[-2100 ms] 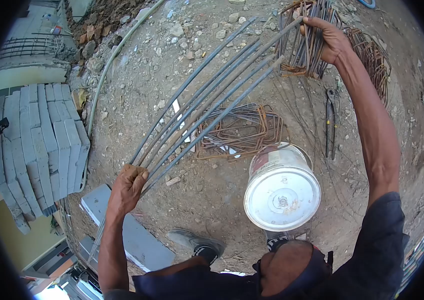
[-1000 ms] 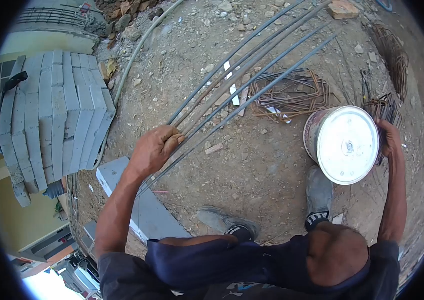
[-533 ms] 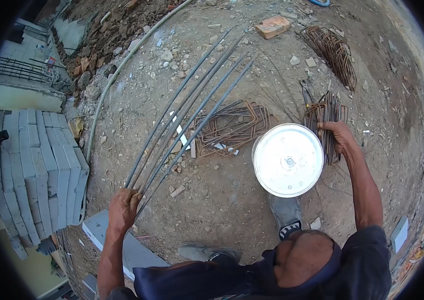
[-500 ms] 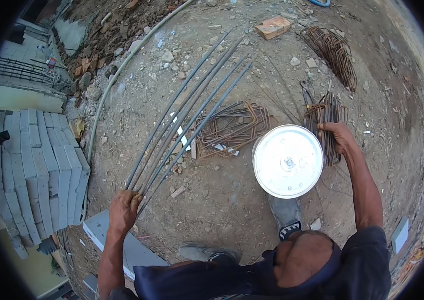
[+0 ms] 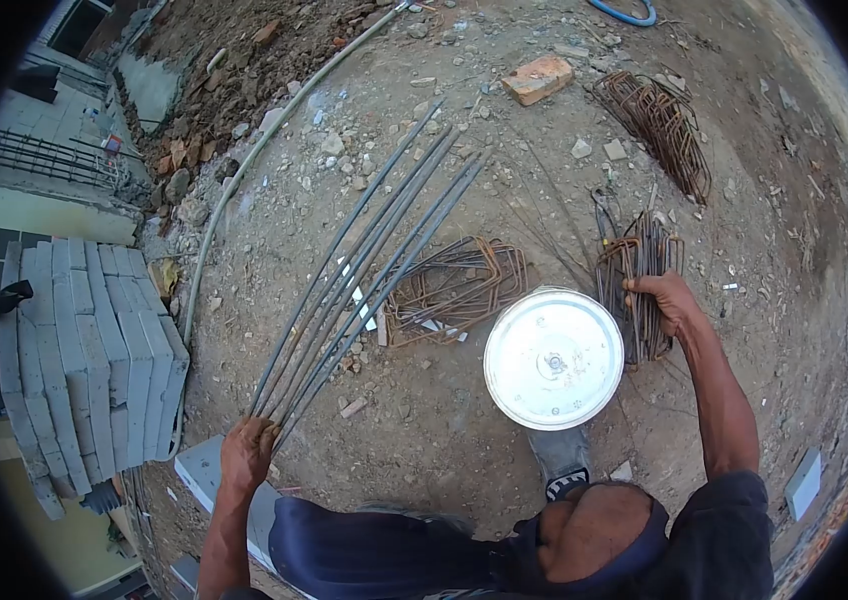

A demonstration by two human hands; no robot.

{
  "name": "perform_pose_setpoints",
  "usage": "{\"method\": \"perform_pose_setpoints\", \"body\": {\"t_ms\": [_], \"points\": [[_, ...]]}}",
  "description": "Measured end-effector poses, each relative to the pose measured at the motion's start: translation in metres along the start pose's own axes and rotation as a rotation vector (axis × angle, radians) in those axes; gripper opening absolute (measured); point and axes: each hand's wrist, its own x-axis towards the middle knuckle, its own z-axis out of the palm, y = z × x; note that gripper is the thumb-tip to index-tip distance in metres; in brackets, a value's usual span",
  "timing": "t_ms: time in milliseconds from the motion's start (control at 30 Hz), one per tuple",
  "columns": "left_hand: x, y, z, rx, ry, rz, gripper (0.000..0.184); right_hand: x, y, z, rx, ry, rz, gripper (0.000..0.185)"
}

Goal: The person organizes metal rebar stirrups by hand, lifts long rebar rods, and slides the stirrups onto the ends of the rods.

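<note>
My left hand (image 5: 247,448) is closed around the near ends of several long steel bars (image 5: 369,270), which fan out and away across the dirt. My right hand (image 5: 666,298) grips a bundle of bent rebar stirrups (image 5: 641,262), thumb on top. A tool with dark handles, perhaps pincers (image 5: 603,218), lies against that bundle's far left side. Between my hands is a round white disc like a bucket lid (image 5: 554,358), hiding the ground below it. Under the bars' right side rests another heap of stirrups (image 5: 459,285).
A third pile of stirrups (image 5: 656,130) lies farther off, near a brick (image 5: 538,80). Grey blocks (image 5: 89,350) are stacked at left beside a long hose (image 5: 214,215). A grey slab (image 5: 206,470) lies by my left forearm. Stones litter the dirt.
The view has tilted, so most things sit lower in it. The bars' far tips have shifted slightly left and nearer. Both hands keep their hold.
</note>
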Motion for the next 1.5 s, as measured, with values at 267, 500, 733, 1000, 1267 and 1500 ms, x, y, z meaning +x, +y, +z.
{"method": "perform_pose_setpoints", "body": {"t_ms": [267,500,733,1000,1267,1500], "points": [[0.019,0.032,-0.032,0.001,0.001,-0.05,0.021,0.001,0.0,0.004,-0.026,0.026,-0.039,0.017],[0.104,0.044,-0.007,-0.211,0.195,0.042,0.02,0.004,0.002,0.003,-0.022,0.0,0.003,0.014],[0.076,-0.02,0.017,-0.321,0.166,-0.048,0.017,0.005,0.003,0.004,-0.054,0.006,-0.018,0.014],[0.087,-0.007,0.021,-0.31,0.053,0.002,0.023,0.006,0.01,0.013,-0.068,0.023,-0.035,0.014],[0.082,-0.009,0.024,-0.349,0.189,0.104,0.026,0.005,0.01,0.011,-0.032,0.04,-0.029,0.016],[0.065,-0.034,0.025,-0.291,0.158,0.121,0.025,-0.001,0.006,0.015,-0.062,0.042,-0.023,0.013]]}}
